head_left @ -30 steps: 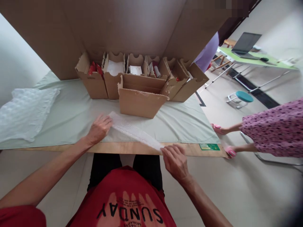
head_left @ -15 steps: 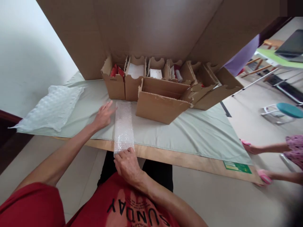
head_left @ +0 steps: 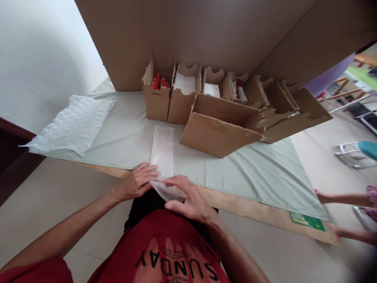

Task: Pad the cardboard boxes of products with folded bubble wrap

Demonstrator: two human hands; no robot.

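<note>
A long narrow strip of bubble wrap [head_left: 162, 151] lies on the cloth-covered table, running from near the cardboard bins to the table's front edge. Its near end stands up as a loose flap [head_left: 165, 191] at that edge. On the strip's left side rests my left hand [head_left: 138, 182], fingers stretched flat and touching it. At the flap, my right hand [head_left: 193, 198] has its thumb apart from its fingers; the fingertips meet the top of the flap. No firm grip shows in either hand.
A row of cardboard bins [head_left: 156, 104] holds red and white items. An angled cardboard bin [head_left: 219, 135] stands in front. A puffy bubble-wrap sheet [head_left: 72, 122] lies left. Tall cardboard [head_left: 206, 35] rises behind. At right are another person's legs [head_left: 344, 198] and a stool [head_left: 368, 149].
My left hand has come back from the strip's far end to the table's front edge. My right hand has loosened and shifted right, and the strip's near end now stands up as a flap.
</note>
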